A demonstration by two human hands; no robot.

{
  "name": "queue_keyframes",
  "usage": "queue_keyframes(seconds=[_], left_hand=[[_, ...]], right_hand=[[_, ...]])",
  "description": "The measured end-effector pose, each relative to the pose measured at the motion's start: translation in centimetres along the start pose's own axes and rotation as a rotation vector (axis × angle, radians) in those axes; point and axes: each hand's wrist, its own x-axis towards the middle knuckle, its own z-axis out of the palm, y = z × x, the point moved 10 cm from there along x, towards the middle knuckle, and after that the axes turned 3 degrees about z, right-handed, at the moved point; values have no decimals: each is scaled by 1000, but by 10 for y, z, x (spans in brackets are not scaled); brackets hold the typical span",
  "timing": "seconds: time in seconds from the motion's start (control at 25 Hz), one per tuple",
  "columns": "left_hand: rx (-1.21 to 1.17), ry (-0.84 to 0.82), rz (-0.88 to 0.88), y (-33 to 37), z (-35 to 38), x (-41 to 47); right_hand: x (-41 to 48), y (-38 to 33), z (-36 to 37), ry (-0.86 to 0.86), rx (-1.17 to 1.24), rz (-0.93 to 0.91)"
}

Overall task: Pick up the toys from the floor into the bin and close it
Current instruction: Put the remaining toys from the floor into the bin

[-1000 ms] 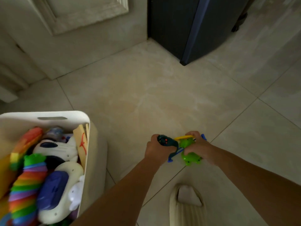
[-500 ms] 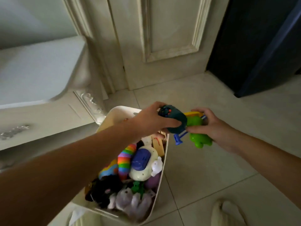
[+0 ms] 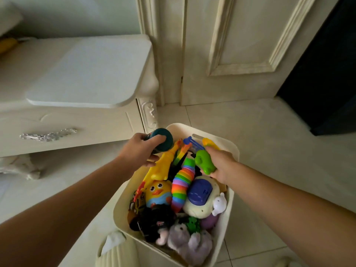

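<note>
L hand (image 3: 139,151) grips dark-teal rounded toy (image 3: 161,140) mid-frame; R hand (image 3: 221,166) grips green plastic toy (image 3: 204,163), long axis approx up-frame, over cream plastic bin (image 3: 234,149).

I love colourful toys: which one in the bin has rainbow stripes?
The ribbed segmented worm curving up the middle of the bin, between the yellow chick and the white-and-blue toy.
</note>
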Motion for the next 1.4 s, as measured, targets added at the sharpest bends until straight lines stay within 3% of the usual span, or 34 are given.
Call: queue_keyframes(seconds=[0.08,0.16,0.28,0.36,0.44,0.56,0.72,0.84,1.04,1.2,1.4], left_hand=[[64,-126,-10,-6,16,-1],[175,-270,-20,-15,38,-5],[368,-369,18,-26,57,-10],[406,-363,53,-30,62,-9],[415,-363,84,-30,64,-8],[639,-375,204,-26,62,-10],[797,-452,316,-27,68,-24],[1070,-541,298,-36,62,-30],[1514,-506,207,-52,22,-35],[1482,-573,175,-64,19,-39],[1550,-648,228,-75,29,-38]], right_hand=[[4,4,-2,14,-53,37],[5,-2,-13,76,-314,-12],[-7,-37,-7,196,-910,-424],[-5,-32,10,120,-1074,-554],[6,-27,14,60,-1068,-496],[2,-32,15,14,-1085,-447],[-40,-47,10,129,-1037,-671],[-67,-44,18,55,-973,-768],[-85,-29,35,-50,-1016,-812],[-86,-27,49,-74,-1050,-858],[-72,11,68,-245,-1205,-725]])
